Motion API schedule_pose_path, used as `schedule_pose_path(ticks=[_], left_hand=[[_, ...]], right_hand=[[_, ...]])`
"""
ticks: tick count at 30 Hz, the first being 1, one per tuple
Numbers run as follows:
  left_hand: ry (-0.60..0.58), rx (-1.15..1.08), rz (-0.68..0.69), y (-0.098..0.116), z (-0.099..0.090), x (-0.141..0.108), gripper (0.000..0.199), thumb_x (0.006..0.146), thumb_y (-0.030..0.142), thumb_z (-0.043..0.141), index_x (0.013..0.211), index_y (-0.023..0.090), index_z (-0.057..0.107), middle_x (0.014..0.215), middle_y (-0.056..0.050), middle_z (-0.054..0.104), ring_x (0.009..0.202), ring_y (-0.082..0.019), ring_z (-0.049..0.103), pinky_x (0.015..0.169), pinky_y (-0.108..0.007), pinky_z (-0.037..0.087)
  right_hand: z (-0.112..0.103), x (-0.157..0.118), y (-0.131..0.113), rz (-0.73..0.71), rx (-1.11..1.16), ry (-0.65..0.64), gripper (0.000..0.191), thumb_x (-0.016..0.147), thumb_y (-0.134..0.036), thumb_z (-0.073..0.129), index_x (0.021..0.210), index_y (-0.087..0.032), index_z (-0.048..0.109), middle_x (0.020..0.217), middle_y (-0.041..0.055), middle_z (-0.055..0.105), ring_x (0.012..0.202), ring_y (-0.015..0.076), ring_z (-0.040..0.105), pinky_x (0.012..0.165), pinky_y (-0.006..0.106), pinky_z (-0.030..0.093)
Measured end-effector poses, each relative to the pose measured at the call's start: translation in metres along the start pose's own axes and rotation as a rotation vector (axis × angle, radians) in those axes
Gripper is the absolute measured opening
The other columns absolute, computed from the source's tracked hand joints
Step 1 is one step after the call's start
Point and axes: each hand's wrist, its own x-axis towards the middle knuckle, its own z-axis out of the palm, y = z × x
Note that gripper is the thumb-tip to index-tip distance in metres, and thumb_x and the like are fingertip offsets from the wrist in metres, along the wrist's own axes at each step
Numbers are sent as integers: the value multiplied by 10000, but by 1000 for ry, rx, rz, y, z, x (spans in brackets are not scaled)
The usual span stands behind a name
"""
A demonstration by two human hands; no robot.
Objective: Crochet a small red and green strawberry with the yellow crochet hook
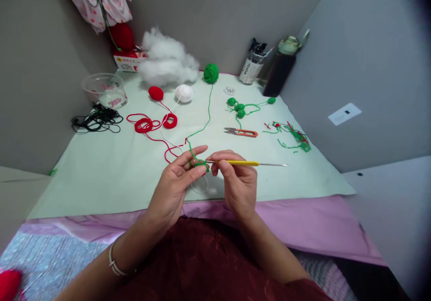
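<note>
Between the thumb and fingers of my left hand (180, 177) is a small green crochet piece (202, 164); its far side is hidden by the fingers. Green yarn (209, 112) runs from that hand back to a green yarn ball (211, 73). My right hand (238, 179) pinches a crochet hook (242, 162) by its yellow handle, and the hook's tip meets the green piece. A loop of white yarn (201, 191) hangs below the left fingers. Beyond my right hand lie orange thread snips (241, 132).
Red rings (143, 125), a red yarn ball (156, 93) and a white yarn ball (184, 93) lie left of centre. White stuffing (168, 60), a clear tub (105, 90) and black cord (97, 119) stand behind. Right are green pieces (239, 108), yarn scraps (298, 137) and a bottle (281, 67).
</note>
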Motion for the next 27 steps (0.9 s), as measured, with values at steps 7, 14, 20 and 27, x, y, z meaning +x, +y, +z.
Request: schedule_pose_path(ticks=[7,14,20,27], left_hand=[[-46,-149,-160,9,-5,4,436,757,193,907,1183,216,817,823,10,711,763,-72,630,795,-167,522],[-5,3,72,1,2,0,539,789,166,886,1301,278,758,820,44,673,786,-75,609,784,-151,490],[-77,-124,-140,3,0,0,432,807,244,879,1227,190,794,837,-5,719,744,-93,630,786,-200,518],[-24,115,80,6,1,-3,408,798,211,888,1193,276,809,873,16,754,861,-127,674,849,-224,494]], right_hand=[[-8,4,-8,-1,9,64,116,971,-276,695,944,-252,805,868,11,738,685,124,637,652,288,528],[-5,0,-8,-107,-157,17,137,983,-272,660,967,-254,795,867,33,741,708,158,679,628,316,579],[-8,-4,-7,-344,-364,77,170,991,-214,632,1017,-272,790,908,54,752,790,194,693,678,359,584],[-5,5,-8,-49,-54,16,146,990,-330,664,945,-247,776,884,22,746,738,153,661,688,314,562]])
